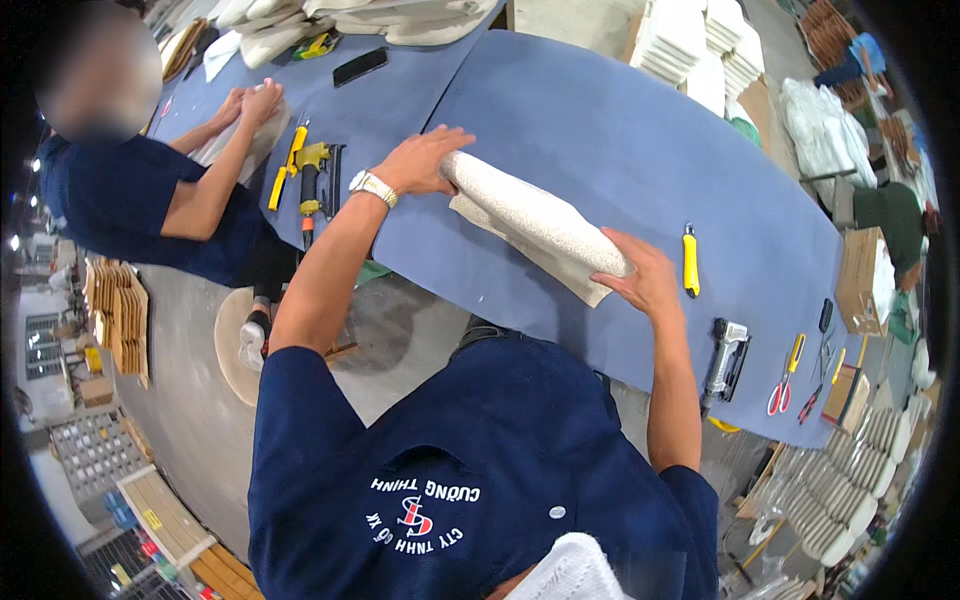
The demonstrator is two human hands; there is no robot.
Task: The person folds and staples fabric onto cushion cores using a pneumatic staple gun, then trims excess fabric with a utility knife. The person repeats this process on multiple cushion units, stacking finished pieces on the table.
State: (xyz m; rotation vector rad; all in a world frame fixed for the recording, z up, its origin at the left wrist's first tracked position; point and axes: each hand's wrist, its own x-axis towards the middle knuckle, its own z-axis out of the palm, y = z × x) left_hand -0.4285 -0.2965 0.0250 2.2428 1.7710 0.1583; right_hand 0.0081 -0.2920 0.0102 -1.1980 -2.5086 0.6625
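Observation:
Over the table's near edge, a cream, rough-textured upholstered pad (535, 213) is held lengthwise, slanting down to the right. A loose flap of its fabric hangs along the near side. My left hand (425, 163) is against the pad's far-left end, fingers stretched past it and thumb beside it. At the opposite end, my right hand (642, 274) grips the pad, with its thumb on the near side and fingers over the top. What the pad's underside looks like is hidden. Right of my right hand lies a yellow utility knife (691, 262).
On the blue table (590, 110) lie a grey staple gun (726, 360), scissors (786, 376) and pliers (812, 398) at right. Left are another staple gun (315, 180), a yellow cutter (289, 165) and a phone (360, 67). A co-worker (160, 190) handles fabric there. Pads (685, 45) are stacked beyond.

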